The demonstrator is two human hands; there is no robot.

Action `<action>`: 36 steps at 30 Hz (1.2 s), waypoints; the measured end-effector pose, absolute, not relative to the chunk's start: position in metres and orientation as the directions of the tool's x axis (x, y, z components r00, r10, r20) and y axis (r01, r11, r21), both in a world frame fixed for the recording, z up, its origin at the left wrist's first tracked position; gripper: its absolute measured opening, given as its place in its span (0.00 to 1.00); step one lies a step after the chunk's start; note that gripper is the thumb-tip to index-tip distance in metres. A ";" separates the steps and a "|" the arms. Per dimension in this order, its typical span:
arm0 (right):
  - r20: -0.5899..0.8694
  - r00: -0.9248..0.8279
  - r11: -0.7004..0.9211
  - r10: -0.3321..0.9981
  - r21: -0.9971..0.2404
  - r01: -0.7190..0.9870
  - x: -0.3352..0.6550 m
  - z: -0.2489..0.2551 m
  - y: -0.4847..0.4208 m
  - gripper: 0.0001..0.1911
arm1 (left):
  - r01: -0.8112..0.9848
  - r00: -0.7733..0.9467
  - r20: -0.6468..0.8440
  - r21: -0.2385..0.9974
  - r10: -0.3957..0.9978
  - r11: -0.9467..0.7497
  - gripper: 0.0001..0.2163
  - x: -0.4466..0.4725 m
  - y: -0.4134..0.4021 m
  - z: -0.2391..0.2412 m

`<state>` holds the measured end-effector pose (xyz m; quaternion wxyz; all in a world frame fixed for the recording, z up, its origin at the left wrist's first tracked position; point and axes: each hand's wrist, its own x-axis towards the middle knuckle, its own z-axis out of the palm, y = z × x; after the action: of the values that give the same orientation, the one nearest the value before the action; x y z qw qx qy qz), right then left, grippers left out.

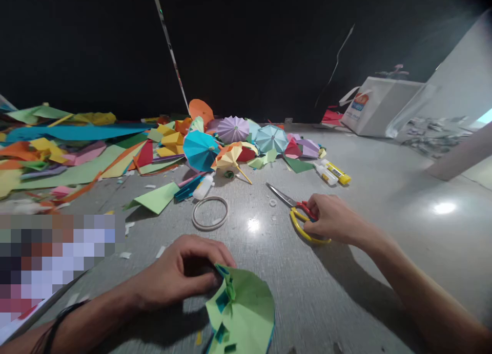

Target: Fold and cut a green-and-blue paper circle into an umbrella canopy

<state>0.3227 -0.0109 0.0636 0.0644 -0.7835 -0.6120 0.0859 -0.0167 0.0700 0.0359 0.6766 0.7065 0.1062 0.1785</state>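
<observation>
My left hand (188, 272) pinches the edge of a green folded paper piece (253, 297) between thumb and fingers. Small blue and green paper tabs stick up along its left side, and its lower end runs out of view. Over to the right, my right hand (326, 215) has its fingers closed on the handles of a pair of scissors (298, 208). One handle is red, the other yellow, and the scissors lie at the table surface with the blades pointing away to the left. A ring-shaped roll of tape (210, 213) lies between the hands, farther back.
Paper umbrellas (233, 130) in several colours cluster at the back against a dark wall. Coloured paper scraps (77, 159) cover the back left. A white glue bottle (203, 186) and yellow glue stick (338, 172) lie nearby. A white bag (378, 105) stands back right.
</observation>
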 end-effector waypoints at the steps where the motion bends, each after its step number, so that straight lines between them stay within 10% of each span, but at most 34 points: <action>1: -0.053 0.238 -0.244 0.970 -0.215 0.946 0.322 0.062 -0.011 0.09 | -0.085 0.910 0.087 0.996 0.404 -0.024 0.11 -0.017 0.070 0.033; 12: 0.264 0.011 0.112 0.964 -0.444 0.889 0.307 0.055 -0.005 0.11 | -0.061 0.815 -0.088 0.970 0.573 0.235 0.12 -0.015 0.072 0.026; 22: 0.516 -0.334 0.507 0.789 -0.240 0.828 0.309 0.064 -0.008 0.15 | -0.042 0.707 -0.304 0.883 0.639 0.467 0.14 -0.011 0.082 0.018; 36: 0.501 -0.464 0.536 0.731 0.000 0.844 0.308 0.062 -0.009 0.14 | -0.065 0.688 -0.307 0.876 0.657 0.478 0.12 -0.010 0.080 0.026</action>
<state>0.3078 -0.0093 0.0621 0.2273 -0.4652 -0.8463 -0.1249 -0.0099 0.0796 0.0256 0.7966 0.4579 0.3232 0.2266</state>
